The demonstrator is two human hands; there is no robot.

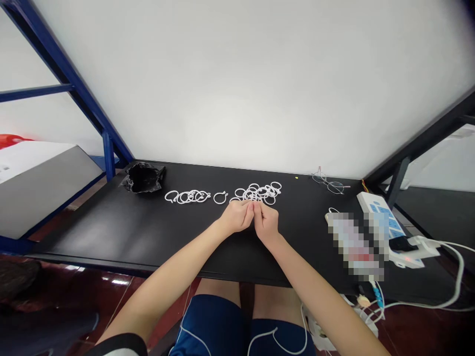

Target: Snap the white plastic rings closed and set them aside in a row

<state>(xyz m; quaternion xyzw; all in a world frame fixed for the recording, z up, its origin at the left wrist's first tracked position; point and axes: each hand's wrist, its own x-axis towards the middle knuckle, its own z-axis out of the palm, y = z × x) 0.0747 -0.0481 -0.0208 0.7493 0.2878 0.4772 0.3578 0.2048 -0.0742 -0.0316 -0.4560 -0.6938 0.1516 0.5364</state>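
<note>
The left hand (236,217) and the right hand (265,222) are curling toward each other at the centre of the frame, their fingertips (251,207) pinching together at the near edge of a heap of overlapping white plastic rings (258,194). The fingers are hiding whatever lies between them, so I cannot tell whether they are grasping a ring, or which way one points. A single ring (220,198) is lying flat just left of the heap, and a row of rings (187,197) is stretching sideways beyond it. All are resting on a black tabletop (111,232), with a crumpled black plastic bag (143,178) at its far left and wire-rimmed glasses (328,183) lying at its far right.
</note>
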